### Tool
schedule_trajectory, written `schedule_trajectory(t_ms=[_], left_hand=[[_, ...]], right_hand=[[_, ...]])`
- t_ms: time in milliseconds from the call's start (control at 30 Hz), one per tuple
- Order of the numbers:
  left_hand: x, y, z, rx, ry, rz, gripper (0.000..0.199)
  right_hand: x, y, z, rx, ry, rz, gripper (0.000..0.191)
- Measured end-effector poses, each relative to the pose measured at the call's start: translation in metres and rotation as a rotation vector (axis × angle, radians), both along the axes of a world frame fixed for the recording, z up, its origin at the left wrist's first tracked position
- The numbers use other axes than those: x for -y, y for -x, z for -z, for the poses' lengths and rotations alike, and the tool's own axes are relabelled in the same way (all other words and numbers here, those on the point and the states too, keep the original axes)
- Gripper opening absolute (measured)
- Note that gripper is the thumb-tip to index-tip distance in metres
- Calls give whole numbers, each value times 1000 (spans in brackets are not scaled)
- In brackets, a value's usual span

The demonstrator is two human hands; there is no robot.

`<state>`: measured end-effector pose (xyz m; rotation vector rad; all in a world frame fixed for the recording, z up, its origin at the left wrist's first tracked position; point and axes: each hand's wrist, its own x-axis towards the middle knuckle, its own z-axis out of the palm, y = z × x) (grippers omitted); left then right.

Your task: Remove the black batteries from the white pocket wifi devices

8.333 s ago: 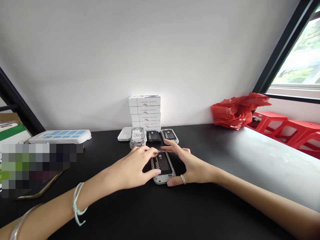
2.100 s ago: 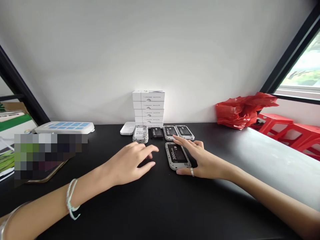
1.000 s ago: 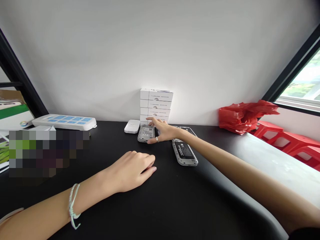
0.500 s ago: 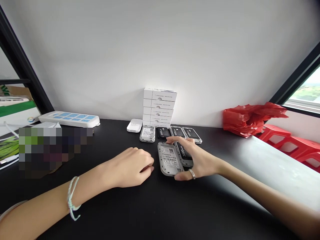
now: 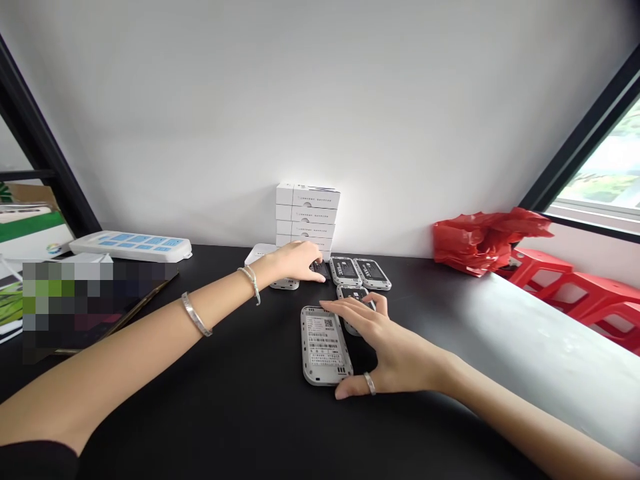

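As right hand (image 5: 390,353) touches device (image 5: 324,345), left (image 5: 297,263) touches battery (image 5: 320,270)

This looks like a plain office-style workroom set up for handling small electronics. A long black-topped bench (image 5: 225,413) runs along a bare white wall (image 5: 300,100), holding a white power strip (image 5: 130,246), a stack of white product boxes (image 5: 306,213) and grey barcode-labelled devices (image 5: 325,345). A red plastic bag (image 5: 480,243) lies at the bench's far end, with red plastic stools (image 5: 590,300) beneath a window (image 5: 600,160).
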<state>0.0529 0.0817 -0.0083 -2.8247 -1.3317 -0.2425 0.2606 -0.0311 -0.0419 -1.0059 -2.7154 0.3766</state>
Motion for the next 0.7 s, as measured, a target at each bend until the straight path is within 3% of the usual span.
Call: schedule_trajectory(t_ms=[233,333,500,600,700], left_hand=[[-11,4,11,41,149,5,52],[-3,4,11,101,103,-6,58],[30,10,0,182,-46,-65,54],[58,17,-3,231,-16,-105,53],[84,20,1,308,79,-107,57]], right_hand=[[4,-1,-1,60,25,55,107],[5,1,-2,38,25,85,105],[7,5,-4,-89,41,105,83],[6,7,-4,-146,54,104,72],[5,7,-2,-172,94,136,73]])
